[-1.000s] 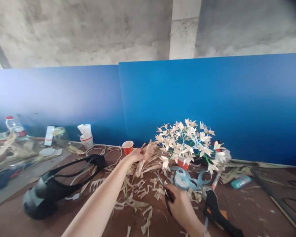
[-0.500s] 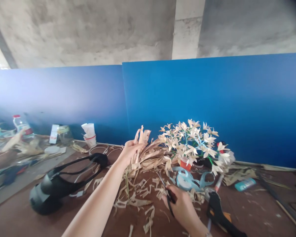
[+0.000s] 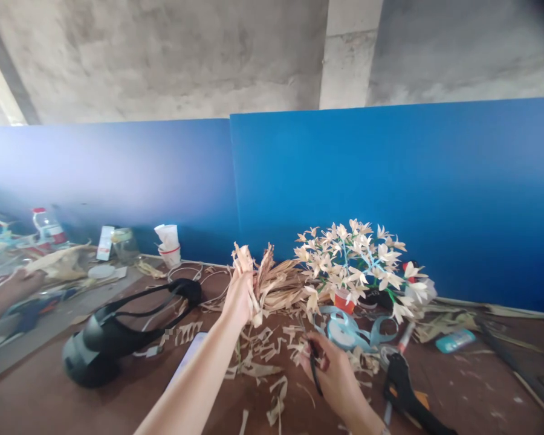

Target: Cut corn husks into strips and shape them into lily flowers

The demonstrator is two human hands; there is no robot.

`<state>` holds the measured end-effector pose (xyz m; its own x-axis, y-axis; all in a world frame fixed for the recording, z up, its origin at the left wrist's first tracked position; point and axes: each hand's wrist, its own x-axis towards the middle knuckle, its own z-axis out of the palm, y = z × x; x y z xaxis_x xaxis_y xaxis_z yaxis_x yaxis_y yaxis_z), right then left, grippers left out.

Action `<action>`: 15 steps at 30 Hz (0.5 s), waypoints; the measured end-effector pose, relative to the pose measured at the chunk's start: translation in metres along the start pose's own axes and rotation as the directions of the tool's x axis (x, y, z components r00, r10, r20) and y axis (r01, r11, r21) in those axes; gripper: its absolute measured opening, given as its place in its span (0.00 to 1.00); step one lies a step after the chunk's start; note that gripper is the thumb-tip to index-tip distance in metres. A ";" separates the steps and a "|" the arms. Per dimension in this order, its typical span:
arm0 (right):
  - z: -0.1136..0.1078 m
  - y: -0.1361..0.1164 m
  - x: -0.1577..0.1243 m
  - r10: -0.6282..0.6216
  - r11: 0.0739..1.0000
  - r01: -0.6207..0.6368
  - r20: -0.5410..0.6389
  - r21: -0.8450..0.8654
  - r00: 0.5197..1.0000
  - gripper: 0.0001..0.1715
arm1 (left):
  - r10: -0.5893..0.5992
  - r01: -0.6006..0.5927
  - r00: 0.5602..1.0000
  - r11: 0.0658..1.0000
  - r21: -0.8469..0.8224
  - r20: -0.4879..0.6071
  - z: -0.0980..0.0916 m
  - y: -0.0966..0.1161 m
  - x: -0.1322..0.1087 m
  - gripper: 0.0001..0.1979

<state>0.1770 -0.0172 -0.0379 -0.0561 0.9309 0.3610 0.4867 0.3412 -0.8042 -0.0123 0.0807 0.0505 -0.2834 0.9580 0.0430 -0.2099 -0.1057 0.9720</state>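
Over the brown table, 2 hands hold pale strips and scissors.

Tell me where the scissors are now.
In the head view, the scissors are in the right hand, low and right of centre, below and left of the light-blue ribbon.

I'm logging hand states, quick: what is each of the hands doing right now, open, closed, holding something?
Left hand: closed, holding dry tan strips.
Right hand: closed around black-handled scissors.
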 end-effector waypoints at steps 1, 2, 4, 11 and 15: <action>0.002 -0.005 0.001 0.005 1.000 -0.005 -0.010 0.030 1.000 0.17 | 0.004 -0.004 1.000 0.997 -0.083 -0.006 0.001 -0.001 -0.005 0.15; 0.004 -0.010 0.001 0.003 0.999 -0.002 -0.024 0.048 1.000 0.19 | 0.024 -0.027 0.999 0.991 -0.130 -0.022 0.003 -0.001 -0.011 0.16; 0.011 -0.022 0.004 -0.023 0.997 0.027 -0.057 0.067 0.998 0.21 | 0.036 -0.046 0.996 0.991 -0.125 -0.084 0.008 -0.003 -0.022 0.16; 0.043 -0.047 0.028 0.019 0.981 0.008 -0.139 0.195 0.990 0.15 | 0.038 -0.054 0.991 0.991 -0.120 -0.131 0.017 -0.007 -0.047 0.15; 0.050 -0.043 0.039 0.069 0.921 -0.001 -0.160 0.389 0.985 0.13 | 0.090 -0.102 0.994 0.971 -0.215 -0.068 0.006 -0.015 -0.053 0.16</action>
<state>0.1099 0.0113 -0.0127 0.1176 0.9193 0.3756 0.1090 0.3640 -0.9250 0.0116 0.0327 0.0354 -0.3644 0.9242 0.1140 -0.3759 -0.2580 0.8900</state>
